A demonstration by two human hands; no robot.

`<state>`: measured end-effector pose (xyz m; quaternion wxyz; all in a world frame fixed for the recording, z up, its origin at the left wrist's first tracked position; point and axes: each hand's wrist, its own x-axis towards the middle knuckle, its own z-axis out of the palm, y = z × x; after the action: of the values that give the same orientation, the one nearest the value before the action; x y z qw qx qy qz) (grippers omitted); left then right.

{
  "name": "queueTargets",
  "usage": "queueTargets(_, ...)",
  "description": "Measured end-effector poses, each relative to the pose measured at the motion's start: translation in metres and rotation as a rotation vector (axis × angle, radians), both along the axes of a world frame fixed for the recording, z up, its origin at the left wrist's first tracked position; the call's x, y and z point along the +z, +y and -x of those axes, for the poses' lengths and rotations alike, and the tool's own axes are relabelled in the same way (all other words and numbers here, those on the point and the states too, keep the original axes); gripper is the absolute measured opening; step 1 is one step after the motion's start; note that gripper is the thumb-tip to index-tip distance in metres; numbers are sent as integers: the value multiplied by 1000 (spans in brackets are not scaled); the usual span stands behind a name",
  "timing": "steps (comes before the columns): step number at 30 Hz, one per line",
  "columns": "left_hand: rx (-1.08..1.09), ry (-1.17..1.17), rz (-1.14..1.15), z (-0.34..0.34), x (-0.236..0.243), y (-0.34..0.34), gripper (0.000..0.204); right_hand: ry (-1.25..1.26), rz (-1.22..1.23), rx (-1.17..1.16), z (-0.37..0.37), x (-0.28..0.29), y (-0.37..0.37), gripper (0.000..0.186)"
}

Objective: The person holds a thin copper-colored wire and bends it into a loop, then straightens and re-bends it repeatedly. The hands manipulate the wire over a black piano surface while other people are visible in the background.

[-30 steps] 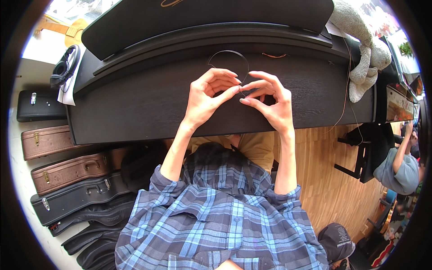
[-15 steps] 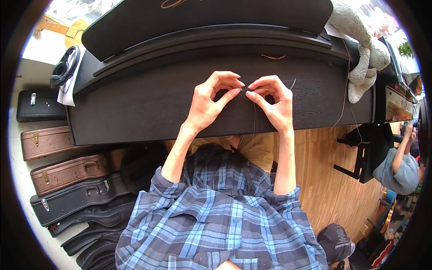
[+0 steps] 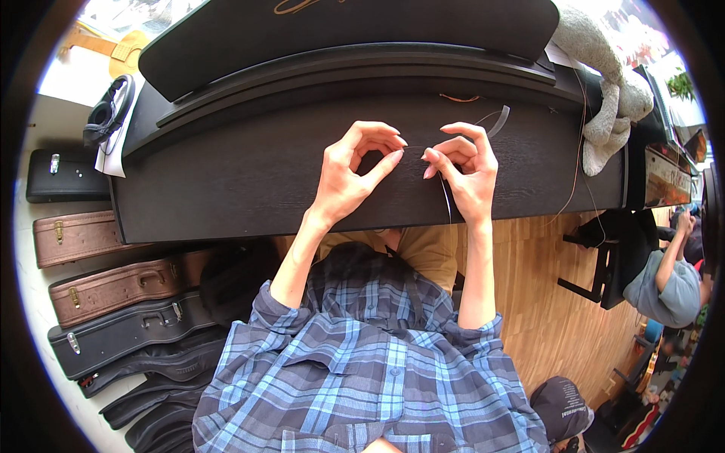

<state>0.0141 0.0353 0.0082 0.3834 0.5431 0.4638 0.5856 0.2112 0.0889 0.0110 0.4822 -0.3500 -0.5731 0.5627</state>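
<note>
Over the dark lid of a piano-like cabinet (image 3: 287, 181), both my hands are raised with fingertips pinched, a small gap apart. My left hand (image 3: 356, 167) is closed, thumb against fingers, on the end of a thin strand. My right hand (image 3: 468, 167) also pinches the thin strand (image 3: 445, 198), part of which hangs below its fingers and catches the light. A faint stretch of it seems to run between the two hands. Beyond the right fingers a translucent curved strip (image 3: 500, 121) stands out; whether it belongs to the strand I cannot tell.
A small copper-coloured string (image 3: 459, 98) lies at the lid's back. Longer strings (image 3: 578, 177) hang at the right, beside a grey plush toy (image 3: 604, 124). Headphones (image 3: 109, 117) rest at left, above several instrument cases (image 3: 113, 287). Another person (image 3: 664, 279) sits far right.
My right hand has moved slightly right and its fingers have shifted, widening the gap from the left. The strand below it now shows brightly, and the translucent strip shows more.
</note>
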Motion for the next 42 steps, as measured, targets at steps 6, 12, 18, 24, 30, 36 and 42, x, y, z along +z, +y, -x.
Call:
queueTargets(6,20,10,10,0,-1,0,26,-123,-136,18,1,-2,2,26)
queueTargets(12,-17,-6,0,2,-3,-1,29,-49,-3,-122,1,-1,0,21)
queueTargets(18,-48,-24,2,1,-1,-1,36,-256,-243,-51,7,-3,-2,13)
queueTargets(24,-2,-96,87,1,1,-2,45,-461,-438,40,8,-4,-2,19)
queueTargets(30,-3,89,62,5,-5,1,53,-539,-482,98,8,-5,-2,11)
queueTargets(36,41,50,128,4,-1,-3,54,-455,-357,108,10,-4,-2,10)
queueTargets(42,26,83,144,1,2,-9,56,-438,-222,119,9,0,-7,13)
